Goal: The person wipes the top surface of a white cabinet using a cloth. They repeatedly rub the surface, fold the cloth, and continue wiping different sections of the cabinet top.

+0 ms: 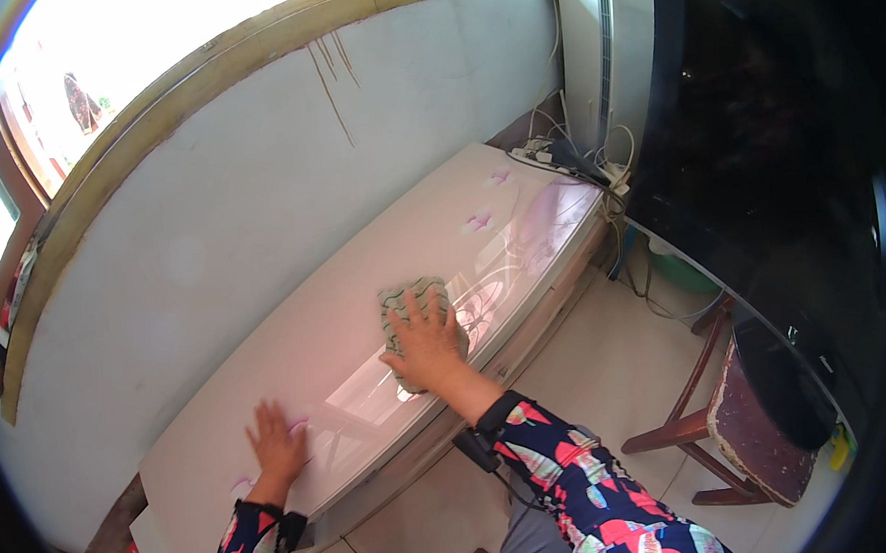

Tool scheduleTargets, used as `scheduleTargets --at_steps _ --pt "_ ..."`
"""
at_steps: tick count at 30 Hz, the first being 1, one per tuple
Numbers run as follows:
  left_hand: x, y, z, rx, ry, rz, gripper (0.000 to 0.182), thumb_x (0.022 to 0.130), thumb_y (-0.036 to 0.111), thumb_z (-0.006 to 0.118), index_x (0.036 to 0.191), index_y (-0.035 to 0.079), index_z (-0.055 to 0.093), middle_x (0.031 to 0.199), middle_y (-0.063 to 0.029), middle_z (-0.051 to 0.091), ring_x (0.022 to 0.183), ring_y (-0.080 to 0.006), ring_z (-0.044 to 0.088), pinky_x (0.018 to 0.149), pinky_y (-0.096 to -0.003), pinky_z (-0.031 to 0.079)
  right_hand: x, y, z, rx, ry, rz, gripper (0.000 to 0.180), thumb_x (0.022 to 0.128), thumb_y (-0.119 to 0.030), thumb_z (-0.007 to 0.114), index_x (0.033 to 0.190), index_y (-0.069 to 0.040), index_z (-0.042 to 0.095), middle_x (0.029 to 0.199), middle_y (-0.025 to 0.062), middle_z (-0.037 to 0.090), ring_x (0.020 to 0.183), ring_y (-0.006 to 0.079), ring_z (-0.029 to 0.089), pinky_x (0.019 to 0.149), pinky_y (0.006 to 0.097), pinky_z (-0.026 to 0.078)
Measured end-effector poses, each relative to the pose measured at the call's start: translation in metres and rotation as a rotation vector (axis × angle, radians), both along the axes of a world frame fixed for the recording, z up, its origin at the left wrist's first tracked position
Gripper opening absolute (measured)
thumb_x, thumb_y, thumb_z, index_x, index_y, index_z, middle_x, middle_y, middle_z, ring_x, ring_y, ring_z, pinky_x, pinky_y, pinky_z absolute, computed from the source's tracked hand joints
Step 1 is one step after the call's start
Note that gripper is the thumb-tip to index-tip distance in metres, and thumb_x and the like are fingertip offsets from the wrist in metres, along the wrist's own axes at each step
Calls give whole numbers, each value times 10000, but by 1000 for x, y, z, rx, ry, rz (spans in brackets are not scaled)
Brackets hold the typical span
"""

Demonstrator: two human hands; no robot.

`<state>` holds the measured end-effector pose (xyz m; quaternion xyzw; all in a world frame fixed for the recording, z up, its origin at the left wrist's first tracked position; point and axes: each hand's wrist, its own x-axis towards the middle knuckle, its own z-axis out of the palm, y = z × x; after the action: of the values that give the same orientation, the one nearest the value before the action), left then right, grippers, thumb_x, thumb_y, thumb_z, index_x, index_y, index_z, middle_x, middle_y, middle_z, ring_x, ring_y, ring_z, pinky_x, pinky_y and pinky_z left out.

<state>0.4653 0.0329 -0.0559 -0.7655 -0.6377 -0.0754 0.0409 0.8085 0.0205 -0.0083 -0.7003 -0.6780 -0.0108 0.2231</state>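
My right hand [425,345] lies flat with spread fingers on a folded green striped cloth [418,287], pressing it on the glossy pink top of a low cabinet [340,319]. The cloth sits near the middle of the top, towards its front edge. Further left, my left hand [277,444] is on or just above the same surface, fingers apart and slightly blurred, holding nothing. Pink and purple flower prints decorate the top, and window light reflects in it.
A large black television [769,184] stands at the right, above a worn wooden stool [759,425]. Tangled cables and a power strip [538,151] lie at the cabinet's far end, beside a white upright unit [586,59]. A pale wall [259,203] runs behind the cabinet.
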Motion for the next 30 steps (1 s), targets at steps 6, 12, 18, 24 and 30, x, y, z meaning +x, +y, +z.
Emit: scheduleTargets --at_steps 6,12,18,24,30 --pt "-20 -22 -12 7 -62 11 740 899 404 546 1515 71 305 1601 -182 210 1482 -362 180 1171 -575 107 2 -4 -22 -52 -51 -40 707 874 -528 563 1486 -212 403 1607 152 199 1464 473 83 1116 674 125" --pt "-26 -22 1 -8 -81 13 733 889 386 569 1505 72 327 1598 -177 221 1482 -356 177 1179 -556 100 44 15 -14 -121 -82 -105 631 890 -448 534 1466 -216 428 1601 145 229 1468 440 145 1106 669 193" --pt "-29 -19 7 -14 -99 4 749 858 354 603 1492 54 342 1594 -183 227 1482 -359 174 1183 -551 85 142 29 -3 -164 -108 -337 621 899 -448 512 1473 -230 419 1606 137 222 1475 419 149 1118 644 212" --pt "-34 -10 3 -45 -114 -18 758 821 304 580 1477 11 337 1577 -222 236 1470 -403 178 1182 -557 70 230 53 1 -210 -78 -581 670 891 -490 521 1491 -222 391 1612 133 205 1477 421 137 1126 646 205" --pt "-37 -34 -20 -67 -144 -5 775 848 381 535 1483 -7 319 1572 -263 216 1464 -444 164 1169 -588 57 300 74 -1 -262 -113 -701 679 908 -497 480 1508 -204 356 1612 119 210 1476 406 157 1131 630 212"
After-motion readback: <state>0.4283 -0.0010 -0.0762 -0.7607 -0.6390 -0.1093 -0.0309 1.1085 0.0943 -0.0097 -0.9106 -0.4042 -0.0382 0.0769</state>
